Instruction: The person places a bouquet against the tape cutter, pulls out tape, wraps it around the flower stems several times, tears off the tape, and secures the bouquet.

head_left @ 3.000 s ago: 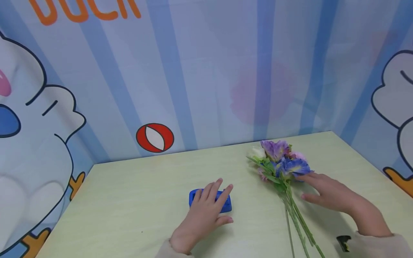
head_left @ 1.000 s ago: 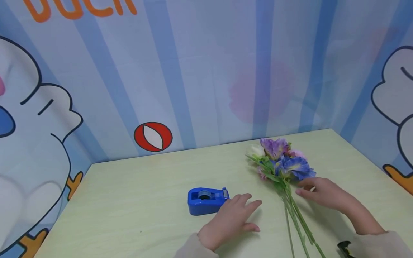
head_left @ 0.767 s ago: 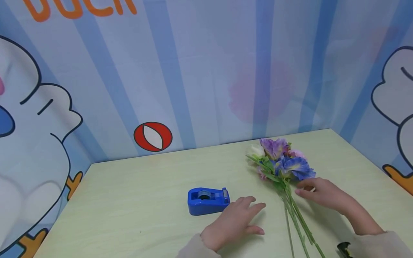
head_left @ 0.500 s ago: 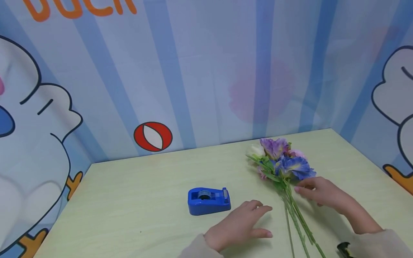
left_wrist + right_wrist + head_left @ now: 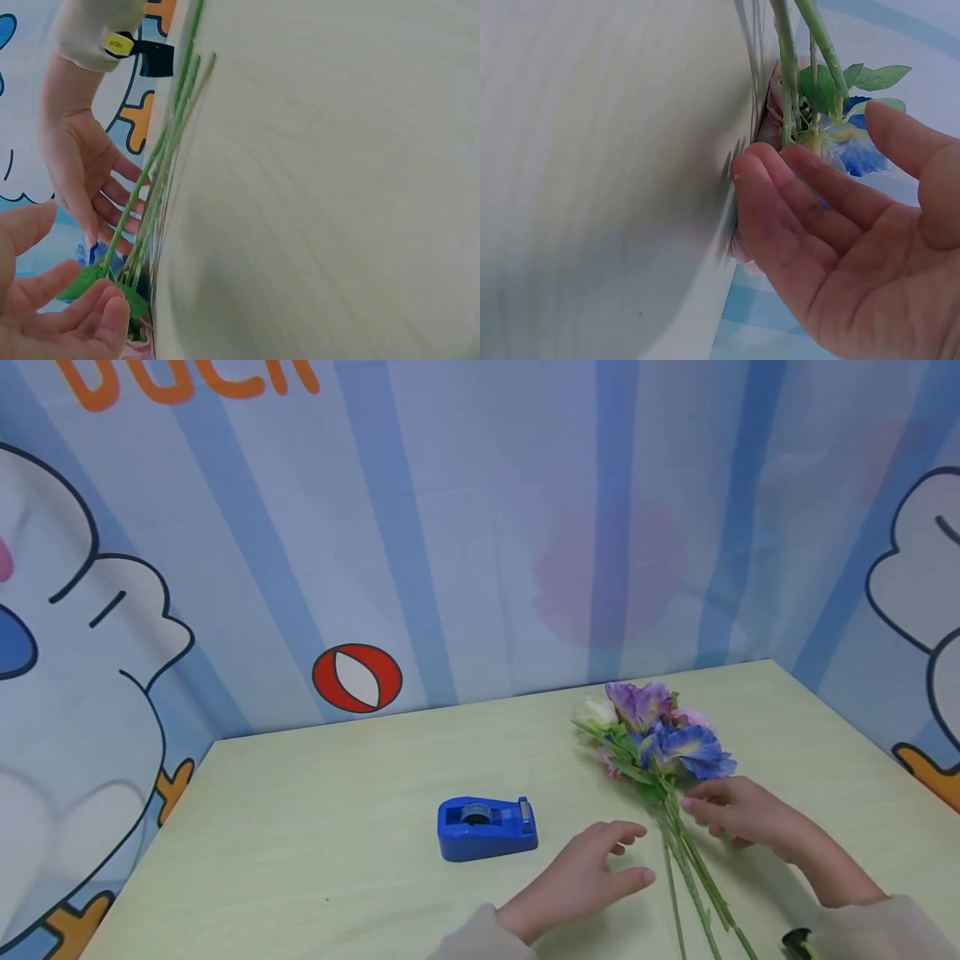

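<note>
A bunch of artificial flowers, with purple, blue, white and pink heads, lies on the table at the right. Its long green stems run toward the near edge. Just left of the stems is my left hand, fingers loosely bent and holding nothing. My right hand hovers on the other side, close below the blue flower. In the right wrist view that hand's relaxed fingers are near the flower heads, with nothing gripped. A blue tape dispenser with a roll in it stands left of my left hand.
The pale table backs onto a striped blue printed backdrop with cartoon figures, a second backdrop panel rising at its right side. A black device is strapped at my right sleeve.
My left hand has come off the tape dispenser and moved right, to beside the stems. My right hand has shifted slightly nearer them. The flowers and dispenser stay about where they were.
</note>
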The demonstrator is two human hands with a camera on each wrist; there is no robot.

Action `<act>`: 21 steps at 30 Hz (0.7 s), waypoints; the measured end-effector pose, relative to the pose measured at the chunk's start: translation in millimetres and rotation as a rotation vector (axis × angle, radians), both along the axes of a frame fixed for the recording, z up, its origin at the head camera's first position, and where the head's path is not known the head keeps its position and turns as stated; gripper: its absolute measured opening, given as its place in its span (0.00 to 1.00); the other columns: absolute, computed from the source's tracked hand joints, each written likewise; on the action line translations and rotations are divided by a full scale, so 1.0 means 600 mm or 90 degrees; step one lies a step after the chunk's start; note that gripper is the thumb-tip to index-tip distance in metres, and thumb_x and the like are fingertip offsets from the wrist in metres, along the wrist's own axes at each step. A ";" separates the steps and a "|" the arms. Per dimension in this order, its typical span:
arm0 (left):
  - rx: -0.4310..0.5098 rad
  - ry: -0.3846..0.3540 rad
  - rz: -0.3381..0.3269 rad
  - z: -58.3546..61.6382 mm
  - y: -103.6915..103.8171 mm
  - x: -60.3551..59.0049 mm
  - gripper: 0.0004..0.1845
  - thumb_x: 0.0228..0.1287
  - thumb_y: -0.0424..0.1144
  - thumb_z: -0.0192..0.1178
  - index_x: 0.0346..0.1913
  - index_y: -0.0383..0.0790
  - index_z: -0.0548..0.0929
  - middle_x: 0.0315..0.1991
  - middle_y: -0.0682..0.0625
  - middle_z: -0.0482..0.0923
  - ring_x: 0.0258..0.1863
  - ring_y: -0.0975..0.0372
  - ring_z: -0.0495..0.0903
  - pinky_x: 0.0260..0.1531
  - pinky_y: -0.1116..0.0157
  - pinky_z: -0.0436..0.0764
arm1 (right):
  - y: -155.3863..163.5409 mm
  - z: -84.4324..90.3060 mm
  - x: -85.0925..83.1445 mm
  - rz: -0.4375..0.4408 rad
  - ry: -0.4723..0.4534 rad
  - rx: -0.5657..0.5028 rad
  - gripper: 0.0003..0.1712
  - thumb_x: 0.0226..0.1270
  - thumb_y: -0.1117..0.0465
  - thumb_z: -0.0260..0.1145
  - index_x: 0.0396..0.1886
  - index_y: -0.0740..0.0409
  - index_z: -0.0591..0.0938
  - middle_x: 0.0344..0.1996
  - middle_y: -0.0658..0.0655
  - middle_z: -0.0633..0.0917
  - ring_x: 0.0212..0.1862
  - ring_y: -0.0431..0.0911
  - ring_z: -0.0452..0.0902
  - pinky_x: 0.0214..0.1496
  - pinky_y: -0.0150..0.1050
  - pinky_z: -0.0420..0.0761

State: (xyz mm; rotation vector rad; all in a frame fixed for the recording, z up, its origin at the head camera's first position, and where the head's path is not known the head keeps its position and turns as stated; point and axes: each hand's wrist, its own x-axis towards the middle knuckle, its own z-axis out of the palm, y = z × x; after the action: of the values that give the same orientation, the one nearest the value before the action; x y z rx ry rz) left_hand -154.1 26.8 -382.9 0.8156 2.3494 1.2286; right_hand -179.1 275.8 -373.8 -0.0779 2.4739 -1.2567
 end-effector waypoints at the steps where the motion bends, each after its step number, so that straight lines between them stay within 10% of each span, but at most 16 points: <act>1: 0.016 -0.026 0.012 0.001 0.003 0.000 0.25 0.64 0.48 0.58 0.62 0.46 0.71 0.54 0.54 0.73 0.50 0.66 0.72 0.45 0.68 0.75 | -0.001 0.000 0.000 -0.002 -0.004 -0.002 0.35 0.70 0.47 0.54 0.59 0.77 0.67 0.39 0.60 0.78 0.37 0.49 0.73 0.32 0.43 0.78; 12: 0.181 -0.243 0.162 0.003 0.039 0.009 0.22 0.60 0.37 0.62 0.58 0.40 0.73 0.49 0.49 0.74 0.51 0.57 0.73 0.50 0.57 0.74 | -0.009 -0.003 -0.005 -0.015 -0.033 -0.010 0.42 0.69 0.43 0.54 0.60 0.80 0.63 0.53 0.75 0.72 0.43 0.53 0.77 0.38 0.44 0.81; 21: 0.244 -0.370 0.203 -0.009 0.058 0.009 0.25 0.61 0.31 0.60 0.60 0.29 0.68 0.50 0.40 0.72 0.49 0.50 0.75 0.50 0.52 0.74 | -0.008 -0.007 -0.009 -0.021 -0.068 -0.065 0.42 0.71 0.46 0.52 0.61 0.84 0.58 0.52 0.76 0.72 0.46 0.56 0.78 0.43 0.48 0.81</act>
State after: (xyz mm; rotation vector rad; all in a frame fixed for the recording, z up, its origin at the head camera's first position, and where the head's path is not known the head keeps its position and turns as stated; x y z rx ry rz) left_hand -148.6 61.7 -388.1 0.1324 1.8310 1.7928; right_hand -184.5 270.7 -378.2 0.0029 2.3298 -1.3641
